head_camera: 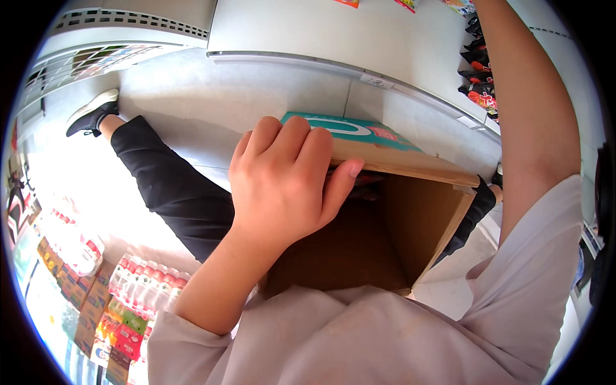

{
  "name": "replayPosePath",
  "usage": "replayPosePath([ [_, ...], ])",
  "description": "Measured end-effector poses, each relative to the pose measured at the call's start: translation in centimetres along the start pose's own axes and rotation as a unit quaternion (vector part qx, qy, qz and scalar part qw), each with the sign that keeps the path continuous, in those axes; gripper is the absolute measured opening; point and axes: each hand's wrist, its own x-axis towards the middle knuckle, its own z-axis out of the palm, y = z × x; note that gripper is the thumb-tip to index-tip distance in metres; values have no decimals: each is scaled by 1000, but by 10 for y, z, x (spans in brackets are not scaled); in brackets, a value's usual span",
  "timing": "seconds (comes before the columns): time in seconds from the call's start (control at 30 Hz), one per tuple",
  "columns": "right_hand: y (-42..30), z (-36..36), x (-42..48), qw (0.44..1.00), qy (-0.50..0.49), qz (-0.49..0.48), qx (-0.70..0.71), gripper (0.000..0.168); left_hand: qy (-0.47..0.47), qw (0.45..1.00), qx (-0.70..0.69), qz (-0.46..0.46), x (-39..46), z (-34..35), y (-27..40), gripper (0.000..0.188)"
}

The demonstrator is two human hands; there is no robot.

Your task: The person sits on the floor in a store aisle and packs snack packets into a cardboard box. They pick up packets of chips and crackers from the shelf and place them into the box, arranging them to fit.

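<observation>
My left hand [281, 187] grips the upper edge of a cardboard box [428, 216], with the fingers curled over the rim and the thumb on its inner side. The box stands open towards me between my legs. Its far outer face [346, 127] is printed teal with a white shape. Deep in the shadowed box some packets [365, 187] show only in part. My right arm reaches up past the top of the view, so my right hand is out of sight. Beside that forearm, black-and-red snack packets [481, 94] stand in a row on a white shelf [313, 33].
A price strip [378, 81] runs along the shelf's front edge. At upper left is a white wire rack [96, 67]. Shrink-wrapped bottles [147, 284] and stacked cartons [127, 339] stand at lower left. My leg [173, 192] stretches out on the left across the pale floor.
</observation>
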Motion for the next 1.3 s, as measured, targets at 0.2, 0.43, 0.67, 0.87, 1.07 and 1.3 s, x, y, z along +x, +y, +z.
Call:
replayPosePath([
  [0.2, -9, -12, 1, 995, -72, 8, -69, 55, 3, 1000, -10, 1, 2, 0, -2, 30],
  [0.43, -2, 3, 6, 1000, -26, -17, 5, 51, 2, 1000, -11, -5, 2, 0, -2, 32],
  [0.67, -33, -3, 12, 982, -84, 27, -168, 39, 0, 1000, -17, -9, 5, -1, -3, 33],
  [0.87, -25, 2, 26, 992, -109, -28, -54, 26, 9, 1000, -23, -9, 5, 1, -4, 33],
  [1.07, 16, 25, 28, 997, -32, -59, -41, 19, 12, 1000, -21, -3, 4, 0, -3, 33],
  [1.3, -7, -39, 5, 1000, 22, 4, -13, 17, 37, 999, -23, 2, 2, 2, -3, 32],
])
